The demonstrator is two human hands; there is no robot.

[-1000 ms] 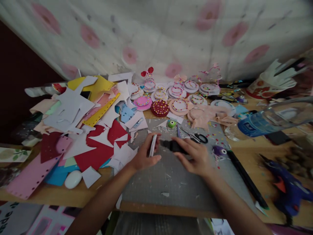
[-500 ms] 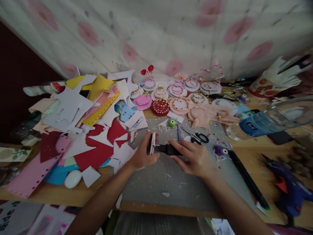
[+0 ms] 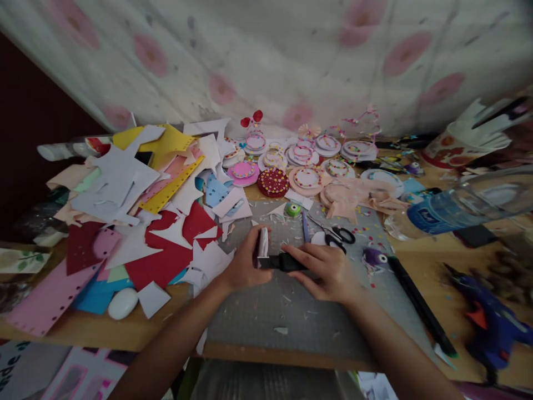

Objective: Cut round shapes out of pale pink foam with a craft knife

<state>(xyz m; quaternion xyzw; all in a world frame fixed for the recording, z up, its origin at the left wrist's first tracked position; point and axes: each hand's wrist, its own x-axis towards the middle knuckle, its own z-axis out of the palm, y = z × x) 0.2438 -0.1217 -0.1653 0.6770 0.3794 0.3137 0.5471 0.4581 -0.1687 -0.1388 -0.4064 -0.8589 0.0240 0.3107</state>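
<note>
Two hands meet over the grey cutting mat point(image 3: 291, 311) at the table's middle. A small white piece point(image 3: 262, 243) stands on edge there, pinched between thumb and fingers of the left hand point(image 3: 244, 266). Touching its near end from the right is a black tool point(image 3: 283, 262), which the right hand point(image 3: 328, 272) grips with fingers curled over it. Just beyond lie black-handled scissors point(image 3: 339, 236); cut paper scraps point(image 3: 137, 211) pile up to the left, and decorated round discs point(image 3: 306, 164) sit farther back.

Far back, a white cloth point(image 3: 266, 61) carries pink blotches; left, red paper point(image 3: 166, 261) and yellow card point(image 3: 166, 144); right, a blue glue gun point(image 3: 491, 322); scissors point(image 3: 339, 236) have black handles.
</note>
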